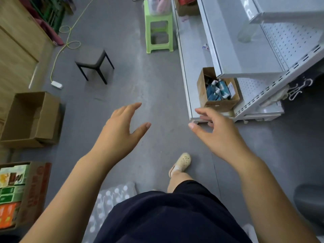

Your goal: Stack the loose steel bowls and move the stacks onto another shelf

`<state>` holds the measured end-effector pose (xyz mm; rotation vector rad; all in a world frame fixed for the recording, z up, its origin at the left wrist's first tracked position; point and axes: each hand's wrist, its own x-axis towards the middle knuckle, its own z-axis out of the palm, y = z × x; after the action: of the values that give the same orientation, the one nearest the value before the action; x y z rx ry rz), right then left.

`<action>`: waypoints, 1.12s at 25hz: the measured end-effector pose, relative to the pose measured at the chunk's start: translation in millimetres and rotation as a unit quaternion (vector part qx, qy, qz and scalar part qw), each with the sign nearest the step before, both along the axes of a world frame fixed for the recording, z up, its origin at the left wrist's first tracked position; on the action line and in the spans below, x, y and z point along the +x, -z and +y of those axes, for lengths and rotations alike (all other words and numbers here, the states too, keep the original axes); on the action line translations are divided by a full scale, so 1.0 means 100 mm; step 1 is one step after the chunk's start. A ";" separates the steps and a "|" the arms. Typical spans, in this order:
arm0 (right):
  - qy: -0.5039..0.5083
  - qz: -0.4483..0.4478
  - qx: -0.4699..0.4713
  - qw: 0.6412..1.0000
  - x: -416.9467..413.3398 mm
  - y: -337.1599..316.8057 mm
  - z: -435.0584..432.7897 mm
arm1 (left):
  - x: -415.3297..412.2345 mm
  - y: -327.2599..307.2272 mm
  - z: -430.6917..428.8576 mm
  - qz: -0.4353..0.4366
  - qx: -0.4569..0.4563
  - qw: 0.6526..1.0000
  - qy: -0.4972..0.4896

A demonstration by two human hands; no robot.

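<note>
No steel bowls are in view. My left hand (121, 130) hovers over the grey floor with fingers spread and relaxed, holding nothing. My right hand (215, 132) is held out at the same height, fingers loosely bent, empty, just in front of the bottom corner of the white metal shelf unit (245, 64). The shelf boards I can see are bare apart from a clear glass item (246, 35) on the upper board.
A cardboard box of blue packets (217, 92) sits on the lowest shelf. A green plastic stool (158, 30) and a dark stool (93, 63) stand on the floor ahead. An open cardboard box (31, 118) and a box of goods (19, 193) lie left. A yellow cable (59, 50) runs along the floor.
</note>
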<state>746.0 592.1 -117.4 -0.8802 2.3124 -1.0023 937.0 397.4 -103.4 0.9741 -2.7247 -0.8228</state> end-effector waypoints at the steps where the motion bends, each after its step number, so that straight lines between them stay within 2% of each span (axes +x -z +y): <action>1: 0.001 0.001 0.000 1.000 -0.21 0.00 -0.10 | -0.21 0.02 -0.09 0.006 -0.002 1.000 -0.002; 5: -0.056 0.011 0.034 0.998 -1.06 -0.10 -0.63 | -0.99 -0.04 -0.45 0.025 0.007 0.999 -0.042; 8: -0.086 0.015 0.020 0.996 -1.64 -0.28 -1.03 | -1.52 -0.16 -0.68 0.046 0.005 0.997 -0.062; 12: -0.087 0.052 0.017 0.995 -2.33 -0.49 -1.46 | -2.18 -0.20 -0.96 0.078 0.001 0.995 -0.069; 18: -0.022 0.012 -0.025 0.999 -3.02 -0.47 -2.01 | -2.96 -0.13 -1.63 0.067 0.027 0.997 -0.015; 23: 0.086 0.040 -0.082 0.992 -3.54 -0.67 -2.63 | -3.83 -0.33 -2.67 0.088 -0.007 0.992 0.095; 28: 0.224 0.066 -0.119 0.965 -3.87 -0.81 -3.08 | -4.65 -0.67 -3.58 0.100 -0.029 0.968 0.227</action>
<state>359.0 284.0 -36.1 -0.5261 2.6086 -1.4742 471.8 39.4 -36.8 0.2322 -2.8038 -0.8425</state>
